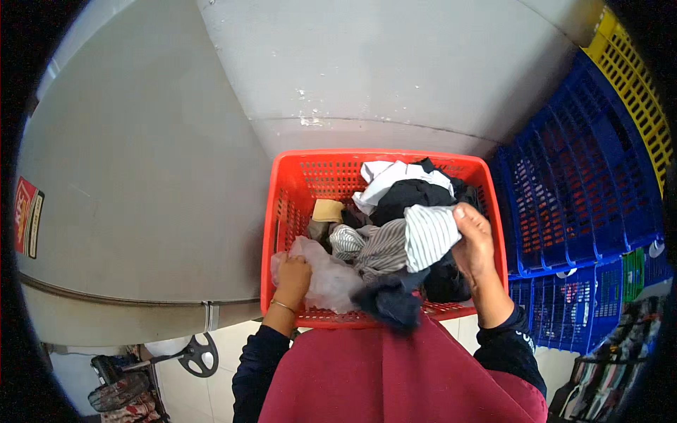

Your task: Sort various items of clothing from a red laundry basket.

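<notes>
A red plastic basket (pixel 381 154) full of clothes stands before me. My right hand (pixel 474 240) pinches the edge of a striped white cloth (pixel 431 238) over the basket's right half. My left hand (pixel 293 277) is closed on a translucent plastic bag (pixel 330 283) at the left side. Between my hands lies a grey striped cloth (pixel 385 247). A blurred dark navy cloth (pixel 391 301) is at the near rim. Farther back are a white garment (pixel 385 177), a black garment (pixel 412 198) and a small yellow cloth (pixel 328 210).
A grey refrigerator (pixel 143 158) borders the basket on the left, and a pale wall (pixel 370 63) rises behind it. Blue plastic crates (pixel 571 174) and a yellow one (pixel 629 69) stand at right. A wheeled item (pixel 200 355) is at lower left.
</notes>
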{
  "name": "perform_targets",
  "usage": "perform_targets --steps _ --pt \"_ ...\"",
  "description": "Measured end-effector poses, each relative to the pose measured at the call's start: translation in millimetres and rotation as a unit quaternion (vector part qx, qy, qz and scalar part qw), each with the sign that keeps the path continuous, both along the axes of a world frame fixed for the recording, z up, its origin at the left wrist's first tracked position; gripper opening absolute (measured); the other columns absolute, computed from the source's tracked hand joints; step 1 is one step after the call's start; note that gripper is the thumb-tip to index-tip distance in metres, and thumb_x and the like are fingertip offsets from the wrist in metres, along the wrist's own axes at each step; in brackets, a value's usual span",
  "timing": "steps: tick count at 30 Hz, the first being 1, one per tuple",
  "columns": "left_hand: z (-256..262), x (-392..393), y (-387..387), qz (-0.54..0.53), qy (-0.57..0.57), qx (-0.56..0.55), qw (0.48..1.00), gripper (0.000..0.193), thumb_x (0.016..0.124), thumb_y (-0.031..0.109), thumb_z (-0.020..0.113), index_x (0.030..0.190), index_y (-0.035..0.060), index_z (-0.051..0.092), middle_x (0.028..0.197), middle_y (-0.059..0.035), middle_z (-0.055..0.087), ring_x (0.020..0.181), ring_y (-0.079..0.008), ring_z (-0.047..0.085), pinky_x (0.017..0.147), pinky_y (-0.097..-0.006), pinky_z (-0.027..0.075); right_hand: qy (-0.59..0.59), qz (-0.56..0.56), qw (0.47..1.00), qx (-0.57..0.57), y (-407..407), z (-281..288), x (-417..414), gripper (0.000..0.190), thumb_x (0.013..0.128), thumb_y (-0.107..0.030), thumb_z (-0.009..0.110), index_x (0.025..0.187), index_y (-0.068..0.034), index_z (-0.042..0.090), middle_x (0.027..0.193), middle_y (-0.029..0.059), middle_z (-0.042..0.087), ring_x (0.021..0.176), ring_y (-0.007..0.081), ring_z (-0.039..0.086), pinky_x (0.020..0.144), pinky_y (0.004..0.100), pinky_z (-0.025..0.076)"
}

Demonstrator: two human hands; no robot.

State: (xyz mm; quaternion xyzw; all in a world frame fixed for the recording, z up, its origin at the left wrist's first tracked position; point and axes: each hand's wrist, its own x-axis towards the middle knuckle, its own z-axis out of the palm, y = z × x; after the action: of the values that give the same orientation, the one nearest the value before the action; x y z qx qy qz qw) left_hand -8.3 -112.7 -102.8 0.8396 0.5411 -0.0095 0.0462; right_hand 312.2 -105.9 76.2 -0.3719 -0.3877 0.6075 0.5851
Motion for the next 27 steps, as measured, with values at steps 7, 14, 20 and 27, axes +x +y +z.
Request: perform_targets --steps 7,14,20,27 --pt "129.8 39.8 32.6 0.092 -0.131 -0.021 0.987 0.026 0.074 0.034 0.063 0.075 0.0081 0.065 0.077 -0.0057 0.062 0.074 -0.0256 0.058 0.087 -0.0433 0.039 0.041 -0.069 0.987 0.137 9.3 51.2 0.1 0.018 0.089 -0.019 0.051 0.090 -0.003 0.058 0.085 0.0043 0.060 0.079 0.0127 0.056 0.076 0.0273 0.044" --pt "37.6 60.6 61.8 -0.123 -0.464 0.044 0.876 0.044 0.081 0.022 0.057 0.119 0.0033 0.048 0.117 -0.0161 0.053 0.112 -0.0242 0.047 0.100 -0.0353 0.032 -0.233 -0.380 0.817 0.366 -0.9 158.4 42.0 0.037 0.088 -0.006 0.047 0.123 0.005 0.045 0.119 0.0133 0.054 0.105 0.0165 0.054 0.093 0.0278 0.041" --pt "49.2 58.3 98.5 -0.085 -0.384 0.091 0.915 0.040 0.087 0.031 0.049 0.118 0.0055 0.049 0.109 -0.0141 0.057 0.101 -0.0274 0.052 0.093 -0.0346 0.040 -0.033 -0.357 0.887 0.290 58.1 180.0 161.8 0.032 0.091 -0.017 0.047 0.114 0.005 0.053 0.107 0.0149 0.060 0.093 0.0183 0.060 0.083 0.0309 0.048" --pt "156.8 -33.6 150.4 0.049 -0.916 -0.058 0.393 0.022 0.089 0.029 0.048 0.097 0.0107 0.057 0.087 -0.0068 0.061 0.070 -0.0207 0.058 0.063 -0.0383 0.052 0.145 -0.388 0.877 0.243 67.0 117.6 230.2 0.029 0.093 -0.024 0.044 0.095 0.002 0.056 0.093 0.0110 0.061 0.092 0.0248 0.058 0.087 0.0405 0.046"
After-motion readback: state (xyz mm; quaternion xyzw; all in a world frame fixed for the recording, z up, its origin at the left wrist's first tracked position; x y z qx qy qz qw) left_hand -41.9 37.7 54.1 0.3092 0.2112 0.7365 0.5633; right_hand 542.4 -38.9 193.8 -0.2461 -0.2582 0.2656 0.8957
